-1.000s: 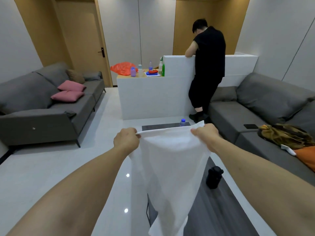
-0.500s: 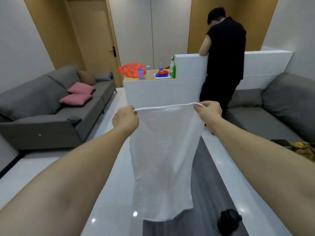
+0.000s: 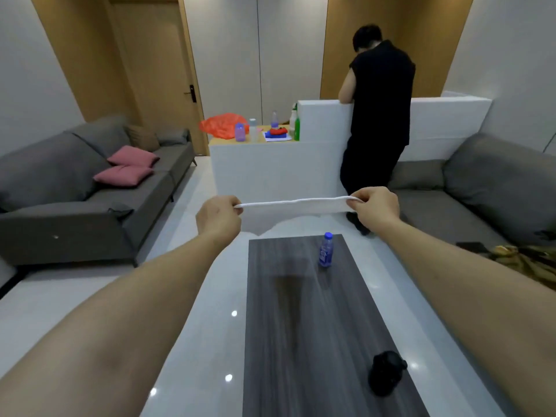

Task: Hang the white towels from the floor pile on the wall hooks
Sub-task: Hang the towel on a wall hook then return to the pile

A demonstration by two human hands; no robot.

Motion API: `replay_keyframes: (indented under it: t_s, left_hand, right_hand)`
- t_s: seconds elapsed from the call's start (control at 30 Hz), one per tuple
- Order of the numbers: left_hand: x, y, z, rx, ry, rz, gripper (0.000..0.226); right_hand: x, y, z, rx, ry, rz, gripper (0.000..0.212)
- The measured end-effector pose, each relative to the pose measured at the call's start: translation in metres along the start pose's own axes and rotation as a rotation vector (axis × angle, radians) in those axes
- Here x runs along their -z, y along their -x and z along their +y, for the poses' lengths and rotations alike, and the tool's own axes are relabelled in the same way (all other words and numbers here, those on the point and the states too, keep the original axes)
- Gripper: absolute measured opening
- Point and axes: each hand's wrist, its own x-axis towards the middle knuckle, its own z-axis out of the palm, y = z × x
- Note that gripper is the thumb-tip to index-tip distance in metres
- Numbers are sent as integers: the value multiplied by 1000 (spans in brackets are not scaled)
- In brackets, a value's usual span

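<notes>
Head view: left hand (image 3: pixel 218 219) and right hand (image 3: pixel 376 206) each pinch one end of the white towel (image 3: pixel 296 205), stretched taut at arm's length above the low surface (image 3: pixel 301 326). Judged light, limp, non-slip; best held by corners. No hooks visible.
</notes>
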Motion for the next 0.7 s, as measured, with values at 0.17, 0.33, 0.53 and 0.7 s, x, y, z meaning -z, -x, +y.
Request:
replay_keyframes:
  t_s: [0.17,0.33,0.53,0.7]
  left_hand:
    - [-64,72,-44,14,-67,-173,25]
    - [-129,159,-104,12,-132,-361,23]
    - [-196,278,-171,53,-185,-595,18]
    - [-224,390,-214,11,-263,-1096,14]
  right_hand:
    - [-44,65,79,-140,52,-120,9]
    - [-94,151,154,-277,90,-243,9]
    - [-145,278,247,-453,212,-407,15]
    - [-158,388,304,-668,440,-646,17]
